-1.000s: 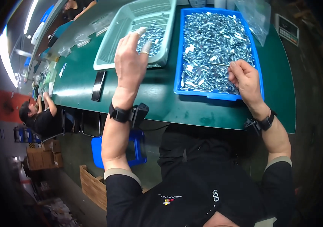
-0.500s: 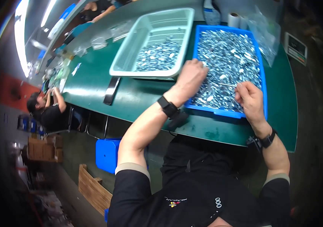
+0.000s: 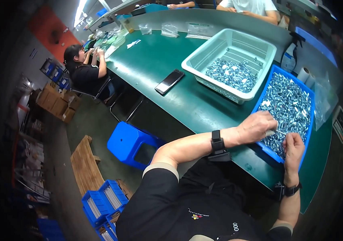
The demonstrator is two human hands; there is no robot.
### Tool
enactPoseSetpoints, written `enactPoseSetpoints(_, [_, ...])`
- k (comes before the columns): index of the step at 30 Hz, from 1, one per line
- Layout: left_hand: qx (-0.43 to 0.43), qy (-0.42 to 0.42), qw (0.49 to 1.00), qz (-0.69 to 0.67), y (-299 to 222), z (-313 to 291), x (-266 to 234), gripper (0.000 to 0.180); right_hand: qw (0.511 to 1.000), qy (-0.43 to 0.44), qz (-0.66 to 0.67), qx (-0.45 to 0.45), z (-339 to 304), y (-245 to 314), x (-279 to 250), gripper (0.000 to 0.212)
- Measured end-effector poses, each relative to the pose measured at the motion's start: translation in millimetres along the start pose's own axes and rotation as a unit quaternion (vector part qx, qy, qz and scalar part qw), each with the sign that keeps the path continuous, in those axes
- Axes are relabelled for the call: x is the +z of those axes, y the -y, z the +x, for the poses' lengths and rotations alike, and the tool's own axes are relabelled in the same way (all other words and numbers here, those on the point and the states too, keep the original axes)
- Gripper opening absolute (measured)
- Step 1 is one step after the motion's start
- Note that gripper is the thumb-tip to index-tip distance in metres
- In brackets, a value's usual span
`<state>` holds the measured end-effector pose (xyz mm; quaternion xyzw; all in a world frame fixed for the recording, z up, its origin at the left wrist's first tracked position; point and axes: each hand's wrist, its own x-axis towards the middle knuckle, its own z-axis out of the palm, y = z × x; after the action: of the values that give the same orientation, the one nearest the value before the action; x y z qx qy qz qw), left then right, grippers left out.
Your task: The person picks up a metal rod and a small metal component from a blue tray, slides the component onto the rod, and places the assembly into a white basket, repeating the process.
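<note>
A blue tray [image 3: 256, 105] at the right is filled with many small shiny metal pieces [image 3: 287, 100]. Over its near end my left hand [image 3: 256, 127] is closed, fingertips pinched together; what they hold is too small to make out. Close beside it, my right hand [image 3: 294, 148] pinches a thin metal rod [image 3: 280, 132], which reaches across to the left fingertips. Left of the tray stands a pale green plastic basket [image 3: 197, 72] with more such metal pieces [image 3: 232, 75] on its bottom. Black bands circle both my wrists.
A phone [image 3: 170, 82] lies on the green table [image 3: 147, 60]. Behind the tray are a spray bottle [image 3: 289, 58], white rolls [image 3: 303, 75] and a plastic bag [image 3: 325, 100]; a scale [image 3: 341, 124] is at right. A blue stool [image 3: 128, 140] stands below. A co-worker [image 3: 85, 72] sits far left.
The view has swung left, so table and trays appear farther right. My left fingers have come from the tray's left side to the end of the rod in my right hand.
</note>
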<state>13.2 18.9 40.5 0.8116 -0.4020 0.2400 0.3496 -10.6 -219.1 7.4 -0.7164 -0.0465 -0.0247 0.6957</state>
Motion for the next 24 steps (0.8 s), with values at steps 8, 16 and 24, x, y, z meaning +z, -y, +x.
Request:
enactPoseSetpoints(8, [0.033, 0.027, 0.999, 0.025, -6, 3, 7, 0.018, 0.996, 0.051, -0.075, -0.006, -1, 8, 6, 0.029])
enactPoseSetpoints(16, [0.058, 0.016, 0.998, 0.014, -12, 17, 17, 0.018, 0.997, 0.065, -0.048, -0.005, -2, 4, 2, 0.040])
enactPoseSetpoints(24, [-0.085, 0.012, 0.991, -0.107, -6, -9, 15, 0.020, 0.997, 0.065, -0.027, -0.014, -4, 3, 5, 0.042])
